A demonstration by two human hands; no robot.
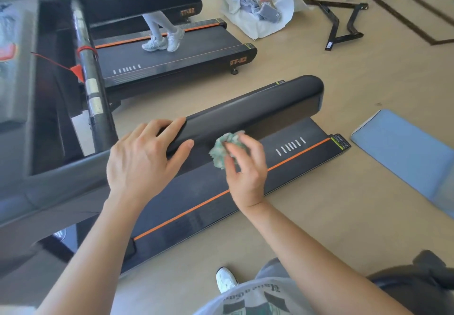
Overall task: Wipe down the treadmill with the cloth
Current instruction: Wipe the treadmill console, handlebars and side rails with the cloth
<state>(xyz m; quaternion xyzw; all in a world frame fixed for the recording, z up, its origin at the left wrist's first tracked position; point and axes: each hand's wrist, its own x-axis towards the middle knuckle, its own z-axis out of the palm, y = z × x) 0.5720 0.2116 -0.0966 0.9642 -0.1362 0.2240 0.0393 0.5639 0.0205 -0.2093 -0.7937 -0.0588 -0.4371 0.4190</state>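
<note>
A black treadmill (307, 142) with an orange side stripe runs from lower left to right. Its wide black handrail (258, 103) crosses the middle of the view. My left hand (145, 157) lies on the near part of that handrail, fingers spread over its top and thumb at its near side. My right hand (245, 169) pinches a crumpled green and white cloth (224, 149) in its fingertips. The cloth sits just below the handrail's near edge, above the belt.
A second treadmill (186, 61) stands beyond, with a person's legs on its belt. The console and upright post (91, 79) fill the left. A blue mat (405, 150) lies on the floor at right; black frame parts (344, 25) and an open package (260, 10) lie farther off.
</note>
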